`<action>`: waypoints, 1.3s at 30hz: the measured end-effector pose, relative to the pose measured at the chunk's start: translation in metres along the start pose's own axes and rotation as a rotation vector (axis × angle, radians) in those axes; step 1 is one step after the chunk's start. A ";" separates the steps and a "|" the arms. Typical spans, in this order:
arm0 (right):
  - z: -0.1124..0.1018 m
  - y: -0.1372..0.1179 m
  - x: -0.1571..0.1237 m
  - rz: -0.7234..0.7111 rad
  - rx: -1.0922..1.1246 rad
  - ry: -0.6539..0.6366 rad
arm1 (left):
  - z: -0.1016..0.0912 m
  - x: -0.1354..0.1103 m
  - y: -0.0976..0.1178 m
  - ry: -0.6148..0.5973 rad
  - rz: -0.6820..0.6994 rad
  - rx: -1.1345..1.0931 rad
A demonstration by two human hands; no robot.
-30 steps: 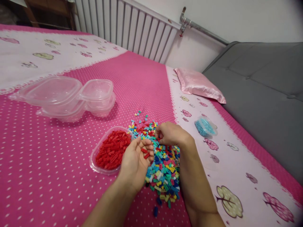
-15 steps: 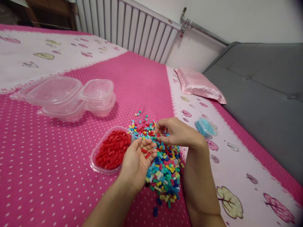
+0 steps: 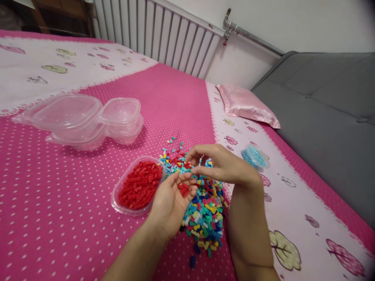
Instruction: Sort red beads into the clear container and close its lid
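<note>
A heap of small mixed-colour bricks (image 3: 205,214) lies on the pink dotted bedspread. My left hand (image 3: 171,203) is cupped palm up over the heap's left side, with a few red bricks (image 3: 184,190) resting in it. Just above its fingertips hovers my right hand (image 3: 222,164), thumb and fingers pinched together; what they pinch is too small to make out. A clear tub full of red bricks (image 3: 137,187) sits directly left of my left hand.
Stacked clear plastic tubs and lids (image 3: 84,121) stand at the back left. A small tub of light-blue bricks (image 3: 254,156) sits to the right on the white patterned strip. A pink pillow (image 3: 246,105), a grey sofa (image 3: 325,117) and a radiator (image 3: 158,35) lie beyond.
My right hand has lifted off the far side of the heap and come towards my left palm. The left hand has stayed cupped, shifting slightly right.
</note>
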State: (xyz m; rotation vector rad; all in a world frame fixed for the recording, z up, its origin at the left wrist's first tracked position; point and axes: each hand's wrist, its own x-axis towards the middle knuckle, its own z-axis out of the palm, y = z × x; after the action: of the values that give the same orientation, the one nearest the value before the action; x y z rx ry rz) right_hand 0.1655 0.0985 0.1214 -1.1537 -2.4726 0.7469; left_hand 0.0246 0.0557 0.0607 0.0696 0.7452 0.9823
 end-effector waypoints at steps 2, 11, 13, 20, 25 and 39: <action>0.002 0.015 0.005 0.103 -0.098 0.118 | -0.001 0.000 0.001 0.016 -0.019 0.028; 0.027 0.084 0.034 0.389 -0.352 0.144 | -0.002 0.000 0.001 0.032 -0.015 0.040; 0.031 0.088 0.037 0.379 -0.361 0.106 | -0.003 0.000 0.001 0.030 -0.024 0.037; 0.033 0.090 0.037 0.439 -0.347 0.122 | -0.003 -0.001 0.001 0.032 -0.016 0.033; 0.031 0.088 0.035 0.430 -0.331 0.129 | -0.002 -0.002 0.001 0.023 -0.008 0.031; 0.004 0.033 0.013 0.176 0.057 0.147 | 0.003 -0.004 0.001 0.072 0.043 -0.018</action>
State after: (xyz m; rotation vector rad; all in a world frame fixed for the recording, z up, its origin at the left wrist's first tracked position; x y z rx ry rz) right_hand 0.1761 0.1250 0.1003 -1.3664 -2.2371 0.7455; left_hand 0.0241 0.0536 0.0655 0.0353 0.8039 1.0369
